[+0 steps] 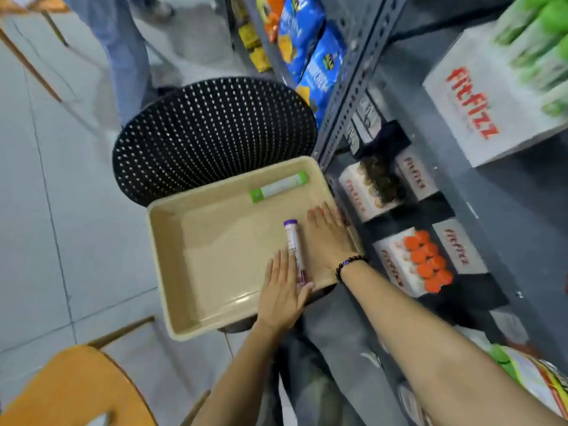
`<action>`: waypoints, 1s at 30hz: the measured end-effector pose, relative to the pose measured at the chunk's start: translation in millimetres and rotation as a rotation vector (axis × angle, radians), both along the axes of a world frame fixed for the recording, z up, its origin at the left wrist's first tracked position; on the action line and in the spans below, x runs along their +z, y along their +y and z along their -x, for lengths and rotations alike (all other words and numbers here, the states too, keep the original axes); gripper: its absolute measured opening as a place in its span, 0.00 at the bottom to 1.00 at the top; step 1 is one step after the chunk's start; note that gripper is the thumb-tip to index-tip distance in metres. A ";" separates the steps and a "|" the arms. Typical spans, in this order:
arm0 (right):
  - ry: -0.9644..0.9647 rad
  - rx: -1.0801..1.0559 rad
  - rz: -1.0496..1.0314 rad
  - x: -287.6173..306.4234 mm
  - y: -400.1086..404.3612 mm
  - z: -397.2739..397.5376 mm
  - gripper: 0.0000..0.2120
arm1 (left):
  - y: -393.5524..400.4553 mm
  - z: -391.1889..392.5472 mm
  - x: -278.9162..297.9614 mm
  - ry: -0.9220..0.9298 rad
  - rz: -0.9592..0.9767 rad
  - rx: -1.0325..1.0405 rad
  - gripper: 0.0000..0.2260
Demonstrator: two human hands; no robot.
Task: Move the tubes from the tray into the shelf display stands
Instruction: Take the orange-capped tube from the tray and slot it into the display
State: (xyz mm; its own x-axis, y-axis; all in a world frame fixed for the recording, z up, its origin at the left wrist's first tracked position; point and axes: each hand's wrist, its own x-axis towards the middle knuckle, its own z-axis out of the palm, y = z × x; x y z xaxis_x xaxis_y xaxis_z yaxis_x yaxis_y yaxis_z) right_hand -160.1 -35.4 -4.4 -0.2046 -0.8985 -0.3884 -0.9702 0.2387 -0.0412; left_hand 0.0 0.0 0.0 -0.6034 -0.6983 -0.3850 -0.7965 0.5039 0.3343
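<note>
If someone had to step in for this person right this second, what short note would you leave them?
Left hand: flat and open in the beige plastic tray, touching the purple-capped tube; not gripping it.
Right hand: open, palm down, beside that tube near the tray's right wall; holding nothing.
Green-capped tube lies at the tray's far edge.
Done: the white cardboard display stand on the grey metal shelf already shows orange-capped tubes.
Left: both tray tubes go into stands.
</note>
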 end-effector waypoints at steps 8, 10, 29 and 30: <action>0.171 0.069 -0.043 -16.1 -18.4 5.7 0.22 | -1.5 2.5 -18.4 -0.047 -0.020 -0.068 0.38; 0.206 0.077 -0.045 -12.2 -23.7 6.2 0.20 | -1.8 2.6 -18.5 -0.063 -0.004 -0.074 0.38; -0.312 -0.428 0.343 72.2 6.0 7.1 0.04 | 1.9 1.9 -25.9 -0.016 -0.022 -0.068 0.36; -0.342 -0.482 0.371 82.2 13.1 11.1 0.06 | 1.9 2.5 -25.5 -0.006 -0.013 -0.080 0.34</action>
